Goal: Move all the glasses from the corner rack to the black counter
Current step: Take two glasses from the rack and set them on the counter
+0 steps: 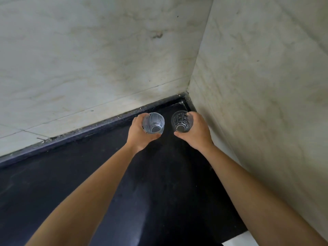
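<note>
Both my arms reach toward the far corner of the black counter [88,174]. My left hand [140,134] is wrapped around a frosted glass with curved line patterns [154,123], seen from above with its mouth up. My right hand [195,132] grips a clear glass with an arched cut pattern [181,121], also upright. The two glasses sit side by side, a small gap apart, close to the counter's back corner. Whether their bases touch the counter cannot be told. No rack is in view.
Pale marble-look tiled walls [88,59] meet in a corner behind and to the right [266,86] of the glasses. A raised dark lip [71,137] runs along the counter's back edge. The counter's front right edge [236,238] ends near a white surface.
</note>
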The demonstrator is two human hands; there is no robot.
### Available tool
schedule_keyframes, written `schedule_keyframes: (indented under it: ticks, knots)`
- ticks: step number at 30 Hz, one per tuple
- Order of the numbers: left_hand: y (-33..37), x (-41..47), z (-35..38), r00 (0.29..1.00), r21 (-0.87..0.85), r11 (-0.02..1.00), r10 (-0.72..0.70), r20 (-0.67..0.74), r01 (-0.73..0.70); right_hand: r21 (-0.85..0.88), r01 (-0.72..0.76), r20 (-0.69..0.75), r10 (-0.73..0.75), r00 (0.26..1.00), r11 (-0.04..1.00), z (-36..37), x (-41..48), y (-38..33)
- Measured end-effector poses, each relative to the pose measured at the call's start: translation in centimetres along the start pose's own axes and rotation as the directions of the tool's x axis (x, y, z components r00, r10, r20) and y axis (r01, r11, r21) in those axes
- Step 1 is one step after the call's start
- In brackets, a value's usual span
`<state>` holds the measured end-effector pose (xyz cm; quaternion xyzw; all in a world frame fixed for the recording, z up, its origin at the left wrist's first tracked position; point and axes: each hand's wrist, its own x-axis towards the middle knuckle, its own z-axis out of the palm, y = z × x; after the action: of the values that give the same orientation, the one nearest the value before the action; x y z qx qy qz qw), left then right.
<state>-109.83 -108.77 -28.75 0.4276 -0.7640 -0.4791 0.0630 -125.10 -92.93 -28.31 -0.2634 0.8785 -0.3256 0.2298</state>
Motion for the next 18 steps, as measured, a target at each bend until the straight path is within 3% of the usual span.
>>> schedule_keyframes:
  ticks: [5,11,18]
  knots:
    - [0.3,3.5,-1.0,0.994,0.074,0.995,0.055,0.091,-0.062,-0.093,0.049,0.138,-0.035,0.990,0.994,-0.3,4.1,-1.3]
    - [0.6,6.0,-1.9,0.978,0.147,0.981,0.098,0.186,-0.126,-0.210,0.211,0.367,-0.123,0.922,0.955,-1.0,8.1,-2.6]
    - [1.0,7.3,-1.7,0.967,0.128,0.988,0.051,0.248,-0.085,-0.289,0.253,0.426,-0.113,0.898,0.923,-1.4,9.7,-2.9]
